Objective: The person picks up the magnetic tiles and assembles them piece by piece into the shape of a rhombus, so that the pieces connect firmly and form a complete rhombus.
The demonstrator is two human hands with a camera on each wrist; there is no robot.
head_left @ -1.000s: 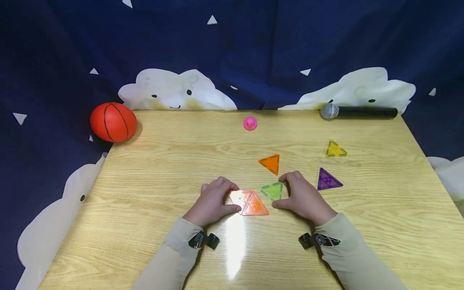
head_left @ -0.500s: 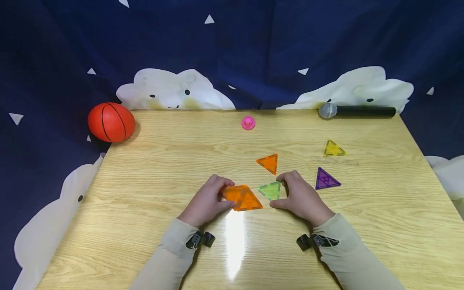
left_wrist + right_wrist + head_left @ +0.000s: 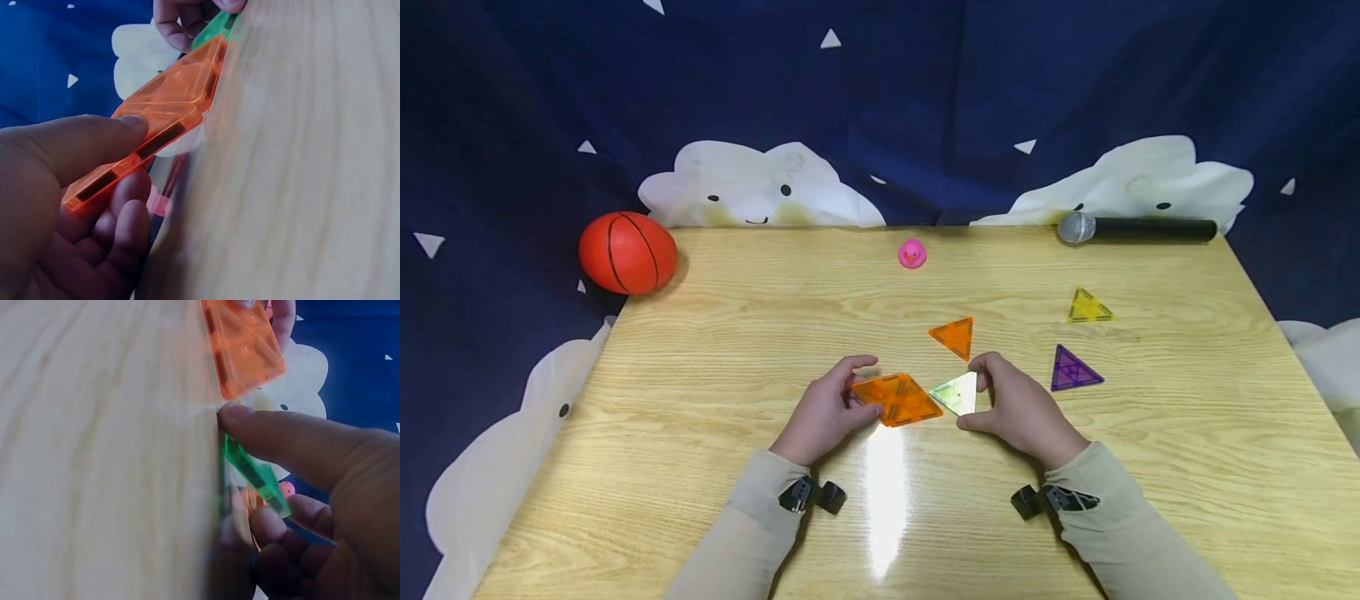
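Observation:
In the head view my left hand (image 3: 827,418) pinches two translucent orange triangle magnetic tiles (image 3: 908,402), joined edge to edge. The left wrist view shows the thumb on top of the orange pair (image 3: 172,90) and curled fingers beneath, with the held end raised off the table. Just to the right, my right hand (image 3: 1021,414) grips a green triangle magnetic tile (image 3: 959,394) between thumb and fingers at its corners. Seen from the right wrist, the green tile (image 3: 253,472) is tilted, one edge near the tabletop. The green tile's left corner lies close to the orange pair; whether they touch I cannot tell.
Beyond the hands lies a loose orange triangle tile (image 3: 957,337). Purple (image 3: 1072,369) and yellow (image 3: 1087,307) triangle tiles are to the right. A pink rubber duck (image 3: 912,253), a red ball (image 3: 628,252) and a microphone (image 3: 1138,229) are along the table's back.
The left hand has lifted and tilted the orange pair, shifting it slightly left and away from the body. The right hand keeps its hold on the green tile, which has changed tilt slightly.

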